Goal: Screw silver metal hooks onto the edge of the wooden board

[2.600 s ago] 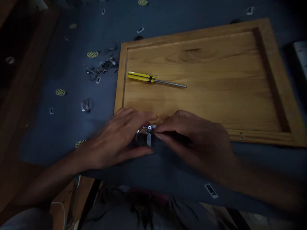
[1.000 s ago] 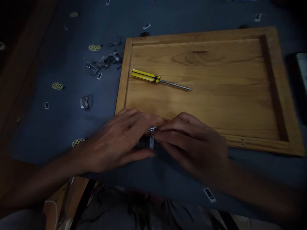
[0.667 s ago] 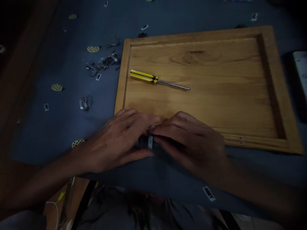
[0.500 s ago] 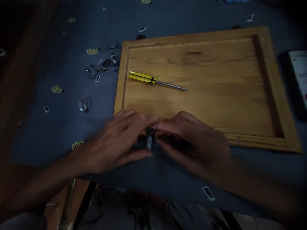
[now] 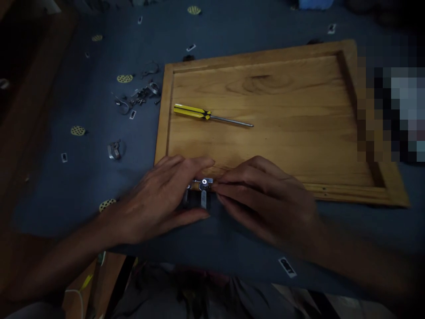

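Clock positions were read from the bracket (image 5: 203, 198), on the board's lower edge. At left, a loose clip (image 5: 113, 150) lay on the blue cloth (image 5: 49, 190) at about 10 o'clock; a pile of metal parts (image 5: 142, 95) lay at 11, just off the board's left edge. The left hand (image 5: 152, 195) was at 9, over the board's corner, forefinger and thumb wide apart, one either side of the bracket. The bracket showed a cross-head screw (image 5: 204, 181) and a flat leg toward 6. At 12, well clear, the screwdriver (image 5: 212, 116) lay on the board, tip toward 3. The right hand (image 5: 268, 199) was at 3, fingertips narrowed at the bracket's end; could not tell whether they pinched anything. The framed wooden board (image 5: 299, 146) extended farthest right.
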A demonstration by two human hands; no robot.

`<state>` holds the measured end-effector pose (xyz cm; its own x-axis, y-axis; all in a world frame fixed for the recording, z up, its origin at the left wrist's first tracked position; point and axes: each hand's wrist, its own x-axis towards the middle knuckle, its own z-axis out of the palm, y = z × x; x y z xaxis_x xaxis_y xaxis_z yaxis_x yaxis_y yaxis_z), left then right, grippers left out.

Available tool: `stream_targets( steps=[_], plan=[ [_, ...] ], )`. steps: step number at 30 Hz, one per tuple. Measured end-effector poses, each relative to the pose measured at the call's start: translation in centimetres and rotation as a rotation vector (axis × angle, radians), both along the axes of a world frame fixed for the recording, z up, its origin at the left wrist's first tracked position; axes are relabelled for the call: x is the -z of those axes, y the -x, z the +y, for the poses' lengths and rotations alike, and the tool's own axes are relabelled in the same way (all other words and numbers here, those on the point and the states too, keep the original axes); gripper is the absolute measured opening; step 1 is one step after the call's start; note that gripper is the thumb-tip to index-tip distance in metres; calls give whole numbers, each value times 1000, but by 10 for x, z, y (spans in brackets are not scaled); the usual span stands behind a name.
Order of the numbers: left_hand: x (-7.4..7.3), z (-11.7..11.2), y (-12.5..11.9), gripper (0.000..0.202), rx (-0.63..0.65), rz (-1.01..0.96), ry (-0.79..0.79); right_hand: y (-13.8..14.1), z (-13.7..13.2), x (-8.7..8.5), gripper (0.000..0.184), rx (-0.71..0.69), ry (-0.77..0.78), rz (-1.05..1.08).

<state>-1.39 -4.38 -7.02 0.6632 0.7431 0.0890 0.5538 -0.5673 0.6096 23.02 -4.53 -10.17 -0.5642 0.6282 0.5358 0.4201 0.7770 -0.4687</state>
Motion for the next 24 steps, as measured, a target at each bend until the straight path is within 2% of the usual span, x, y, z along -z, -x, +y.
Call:
stream_targets(
  steps=[16,24],
  plan=[
    [-3,1,0,60,-6,8,4,1,0,3,8,19,-5,-73],
    [-4,1,0,59,-12,13,18,6,2,3,13,24,7,-36]
  ],
)
